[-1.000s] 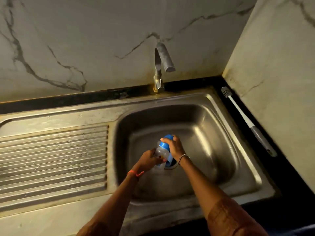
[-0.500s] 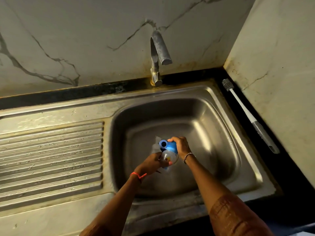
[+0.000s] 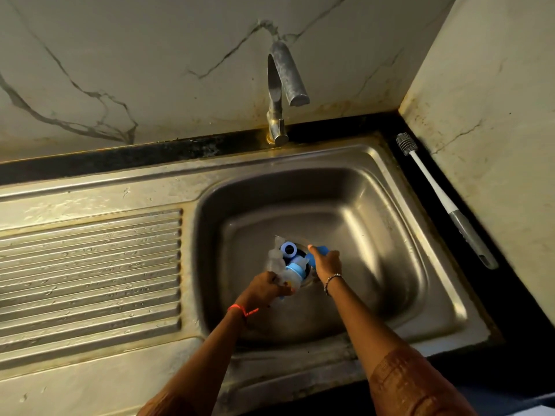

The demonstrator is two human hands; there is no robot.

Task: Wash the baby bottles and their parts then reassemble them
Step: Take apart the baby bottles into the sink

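Note:
Low in the steel sink [image 3: 390, 235], my left hand [image 3: 264, 291] grips a clear baby bottle [image 3: 289, 279] with a light blue collar, lying tilted near the drain. My right hand [image 3: 326, 262] holds a blue cap [image 3: 320, 251] just to the right of the bottle's neck, apart from it. A blue ring [image 3: 289, 249] and clear plastic parts [image 3: 275, 259] lie on the sink floor behind the bottle. My fingers hide much of the bottle body.
A steel tap [image 3: 282, 94] stands at the back of the sink, not running. A ribbed drainboard [image 3: 90, 271] stretches to the left. A white bottle brush [image 3: 441, 199] with a grey handle lies on the black counter strip at the right, beside the wall.
Both hands have dropped lower into the sink. My right hand has pulled the blue cap off the bottle and moved it to the right. The loose blue ring now shows.

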